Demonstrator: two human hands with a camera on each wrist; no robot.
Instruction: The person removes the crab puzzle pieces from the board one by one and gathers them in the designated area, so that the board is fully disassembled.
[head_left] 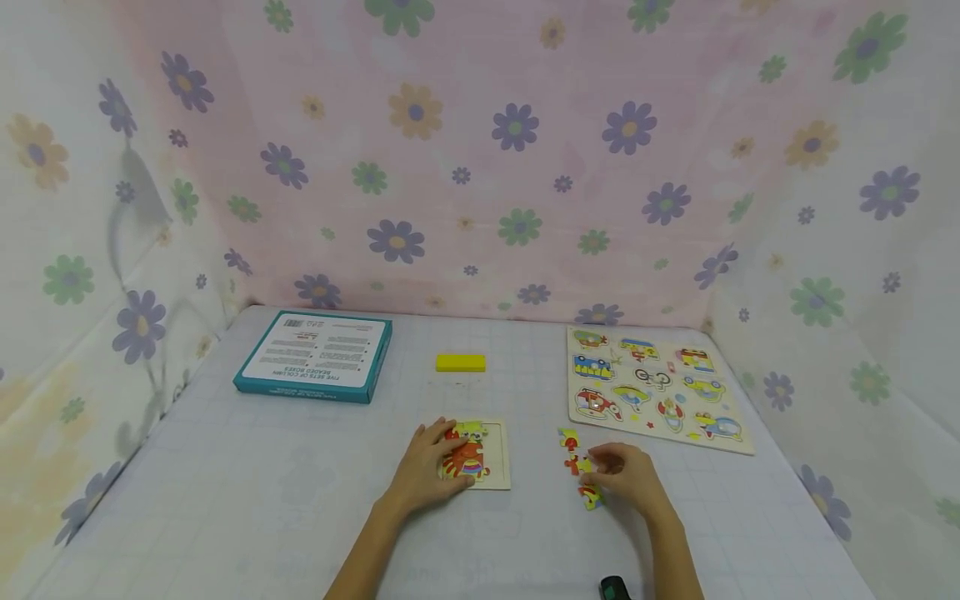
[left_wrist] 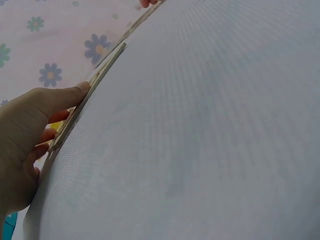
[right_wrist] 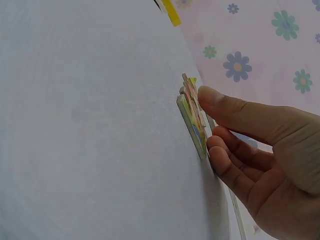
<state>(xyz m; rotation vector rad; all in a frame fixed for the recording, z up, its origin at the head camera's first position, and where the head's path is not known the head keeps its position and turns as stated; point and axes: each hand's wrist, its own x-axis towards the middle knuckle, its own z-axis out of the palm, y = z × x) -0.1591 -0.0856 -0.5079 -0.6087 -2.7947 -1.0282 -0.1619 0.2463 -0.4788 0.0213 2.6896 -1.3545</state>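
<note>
A small wooden jigsaw tray (head_left: 504, 471) lies on the table, partly filled with red and yellow-green puzzle pieces (head_left: 467, 458). My left hand (head_left: 425, 468) rests over its left side, thumb near the lower edge and fingers across the pieces and far left corner. Seen from the left wrist, the thumb touches the edge of the tray (left_wrist: 102, 70). Several loose puzzle pieces (head_left: 570, 442) lie right of the tray. Bent fingers and thumb of my right hand (head_left: 628, 477) are at these pieces; in the right wrist view the thumb tip meets their edge (right_wrist: 192, 112). Whether it pinches one is unclear.
A larger board with vehicle pictures (head_left: 660, 387) lies at the back right. A teal-edged box (head_left: 315, 354) lies at the back left, and a yellow block (head_left: 461, 362) stands between them. A small black object (head_left: 614, 587) sits at the front edge.
</note>
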